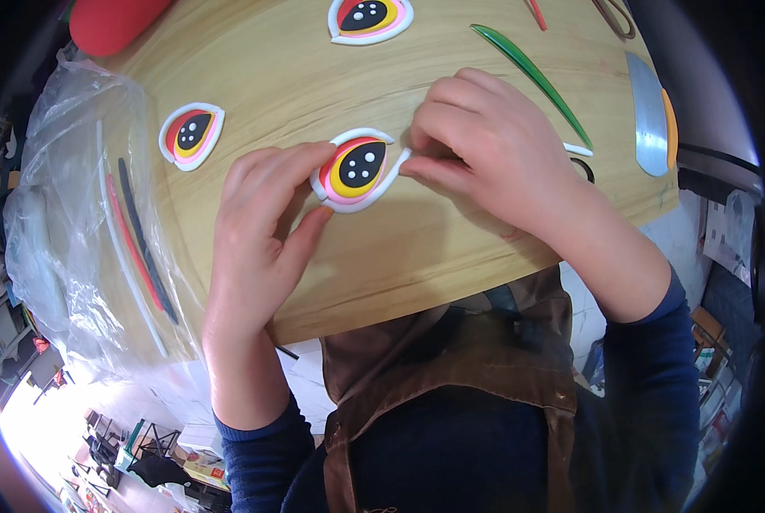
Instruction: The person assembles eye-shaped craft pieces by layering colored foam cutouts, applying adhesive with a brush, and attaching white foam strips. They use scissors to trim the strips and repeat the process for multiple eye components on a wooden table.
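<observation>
A layered eye shape of soft clay (360, 168), with black, yellow, pink and red parts and white dots, lies on the wooden table between my hands. My left hand (261, 224) holds its left side between thumb and fingers. Along its edge runs a white clay strip (392, 176), whose loose right end is pinched by the thumb and fingers of my right hand (478, 147). At the upper right corner the strip's two ends stand apart. Similar eyes with white rims lie to the left (192, 136) and at the top (369, 19).
Clear plastic sheeting (81, 256) at the left covers white, red (132, 243) and dark strips. A green pointed tool (536, 80), a short white strip (578, 150) and a curved metal scraper (648, 118) lie at the right. A red rounded piece (113, 22) is at the upper left.
</observation>
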